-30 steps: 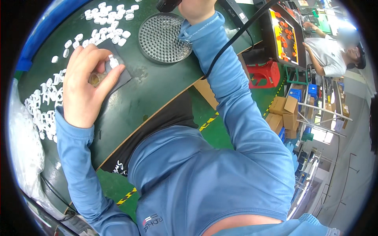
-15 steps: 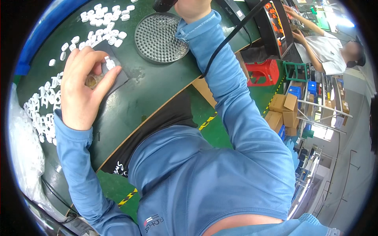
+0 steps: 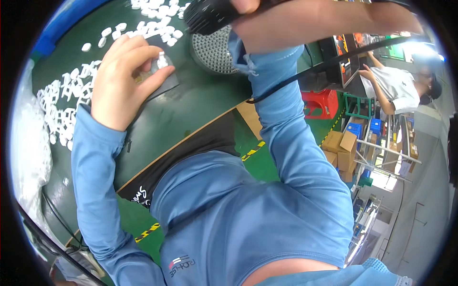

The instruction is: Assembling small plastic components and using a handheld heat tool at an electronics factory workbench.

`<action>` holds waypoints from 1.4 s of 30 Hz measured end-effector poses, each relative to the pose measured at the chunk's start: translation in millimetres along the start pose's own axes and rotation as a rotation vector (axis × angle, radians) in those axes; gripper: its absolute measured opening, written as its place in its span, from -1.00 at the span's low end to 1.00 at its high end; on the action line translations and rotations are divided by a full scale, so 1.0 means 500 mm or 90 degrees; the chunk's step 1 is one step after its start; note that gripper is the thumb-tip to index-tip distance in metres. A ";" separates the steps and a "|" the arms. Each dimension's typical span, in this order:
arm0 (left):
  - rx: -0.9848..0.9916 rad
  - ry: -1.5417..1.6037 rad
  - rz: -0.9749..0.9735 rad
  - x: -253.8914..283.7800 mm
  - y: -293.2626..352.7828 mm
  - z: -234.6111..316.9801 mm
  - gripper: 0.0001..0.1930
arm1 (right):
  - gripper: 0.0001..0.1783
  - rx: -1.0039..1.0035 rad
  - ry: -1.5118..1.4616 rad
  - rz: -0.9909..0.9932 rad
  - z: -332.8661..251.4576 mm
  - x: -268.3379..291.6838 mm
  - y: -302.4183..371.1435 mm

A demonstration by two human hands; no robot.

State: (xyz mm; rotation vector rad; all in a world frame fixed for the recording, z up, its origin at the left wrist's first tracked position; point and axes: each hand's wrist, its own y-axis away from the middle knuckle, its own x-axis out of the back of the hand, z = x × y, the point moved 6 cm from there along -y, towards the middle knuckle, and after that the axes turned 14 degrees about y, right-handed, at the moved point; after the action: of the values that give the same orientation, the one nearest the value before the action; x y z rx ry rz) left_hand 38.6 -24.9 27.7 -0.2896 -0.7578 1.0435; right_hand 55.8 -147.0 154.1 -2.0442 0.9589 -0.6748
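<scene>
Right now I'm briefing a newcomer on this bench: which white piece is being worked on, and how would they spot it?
Start at the dark green table and find the small black block left of the round perforated metal disc. On it the left hand pinches a single white piece between its fingers. Unlike the loose white pieces scattered flat around, it stands alone on the block.

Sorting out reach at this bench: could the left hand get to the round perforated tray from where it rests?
Probably yes. The left hand rests on a small dark block, and only bare green tabletop lies between it and the round perforated tray. The right hand and its black tool overhang the tray's top.
</scene>
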 end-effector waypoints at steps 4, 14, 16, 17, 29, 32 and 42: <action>-0.028 -0.001 -0.002 -0.002 -0.003 0.000 -0.77 | -0.14 -0.232 -0.117 0.159 0.051 0.003 0.020; -0.056 0.007 0.021 0.000 0.006 -0.004 -0.78 | -0.06 -0.238 -0.077 0.073 0.092 -0.048 0.058; -0.059 -0.001 0.024 0.006 0.009 -0.003 -0.78 | 0.00 -0.252 0.043 0.094 0.083 -0.054 0.054; -0.052 -0.005 0.022 0.007 0.010 -0.003 -0.78 | 0.05 -0.271 0.028 0.124 0.088 -0.057 0.059; 0.240 0.206 0.044 0.010 0.132 -0.165 -0.52 | -0.82 -0.198 0.114 0.129 0.189 -0.083 0.096; 0.400 0.279 0.070 -0.014 0.167 -0.303 -0.23 | -0.75 -0.358 0.031 0.025 0.128 -0.076 0.047; 0.294 0.136 0.054 0.005 0.073 -0.133 -0.70 | -0.42 -0.246 -0.169 0.120 0.128 -0.057 0.086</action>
State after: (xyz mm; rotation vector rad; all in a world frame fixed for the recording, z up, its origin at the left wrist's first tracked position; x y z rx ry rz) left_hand 60.2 3.9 -39.0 -0.0335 -0.3009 1.2128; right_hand 67.7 -116.0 79.1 -2.2626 1.1712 -0.1156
